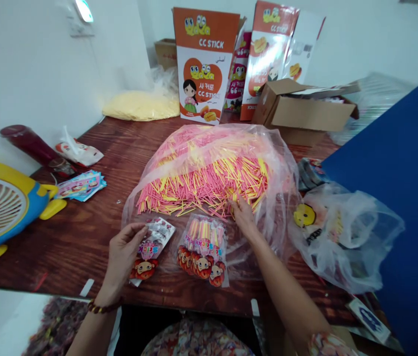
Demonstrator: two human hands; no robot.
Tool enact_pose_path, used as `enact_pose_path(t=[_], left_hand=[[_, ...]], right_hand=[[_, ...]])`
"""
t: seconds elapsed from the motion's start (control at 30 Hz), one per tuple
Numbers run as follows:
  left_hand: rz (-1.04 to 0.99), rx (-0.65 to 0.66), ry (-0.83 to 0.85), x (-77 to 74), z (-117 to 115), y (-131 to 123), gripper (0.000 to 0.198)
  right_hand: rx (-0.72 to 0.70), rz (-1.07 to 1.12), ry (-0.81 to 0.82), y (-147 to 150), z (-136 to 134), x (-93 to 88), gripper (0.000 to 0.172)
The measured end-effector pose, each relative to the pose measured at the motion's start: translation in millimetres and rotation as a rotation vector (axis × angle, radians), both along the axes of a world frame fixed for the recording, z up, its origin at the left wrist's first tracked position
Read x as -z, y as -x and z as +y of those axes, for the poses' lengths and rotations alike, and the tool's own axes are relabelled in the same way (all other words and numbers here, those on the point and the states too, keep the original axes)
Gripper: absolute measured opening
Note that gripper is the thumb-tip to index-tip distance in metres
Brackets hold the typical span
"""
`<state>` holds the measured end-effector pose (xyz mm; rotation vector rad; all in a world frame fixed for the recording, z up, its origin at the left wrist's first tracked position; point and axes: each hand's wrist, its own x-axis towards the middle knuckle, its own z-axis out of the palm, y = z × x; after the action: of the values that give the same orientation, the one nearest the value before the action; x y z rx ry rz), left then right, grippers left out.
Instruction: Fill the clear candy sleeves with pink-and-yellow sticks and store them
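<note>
Pink and yellow sticks (209, 180) lie heaped in a large clear plastic bag (286, 198) spread open on the wooden table. My right hand (243, 213) reaches to the near edge of the heap, its fingers closed around some sticks. At the left, my left hand (126, 247) has thumb and fingers pinched at the upper left edge of a printed packet (157, 237) lying on the table. Between the hands rests a group of printed packets (203, 252) with sticks inside.
A yellow and blue fan (5, 212), a dark red bottle (33, 146), tissues (79, 152) and printed cards (83, 185) stand left. Behind are cartons (205, 64), an open box (305, 111) and a yellow bag (142, 105). Right, a crumpled bag (350, 232) lies beside a blue panel (397, 173).
</note>
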<state>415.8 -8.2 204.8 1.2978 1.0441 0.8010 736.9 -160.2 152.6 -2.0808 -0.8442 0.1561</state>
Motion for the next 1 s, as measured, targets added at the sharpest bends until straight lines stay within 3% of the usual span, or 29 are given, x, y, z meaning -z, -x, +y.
enact_pose_path(t=[0.13, 0.33, 0.53, 0.77, 0.87, 1.0], left_hand=[[-0.001, 0.005, -0.014, -1.9, -2, -1, 0.033], [-0.003, -0.003, 0.010, -4.4, -5, -1, 0.034], [-0.011, 0.003, 0.066, -5.1, -8, -4, 0.035], [-0.018, 0.018, 0.014, -9.2, -8, -4, 0.031], [-0.044, 0.009, 0.023, -10.7, -6, -5, 0.030], [-0.075, 0.043, 0.082, -11.0, -7, -17, 0.031]], right_hand=[[-0.010, 0.111, -0.094, 5, -4, -1.3, 0.031], [-0.102, 0.379, -0.313, 15, -8, -1.7, 0.024], [-0.095, 0.428, -0.343, 21, -8, 7.9, 0.016], [-0.091, 0.479, -0.384, 22, -10, 13.5, 0.018], [-0.037, 0.567, -0.467, 18, -8, 6.0, 0.019], [-0.047, 0.898, -0.738, 16, 0, -27.3, 0.025]])
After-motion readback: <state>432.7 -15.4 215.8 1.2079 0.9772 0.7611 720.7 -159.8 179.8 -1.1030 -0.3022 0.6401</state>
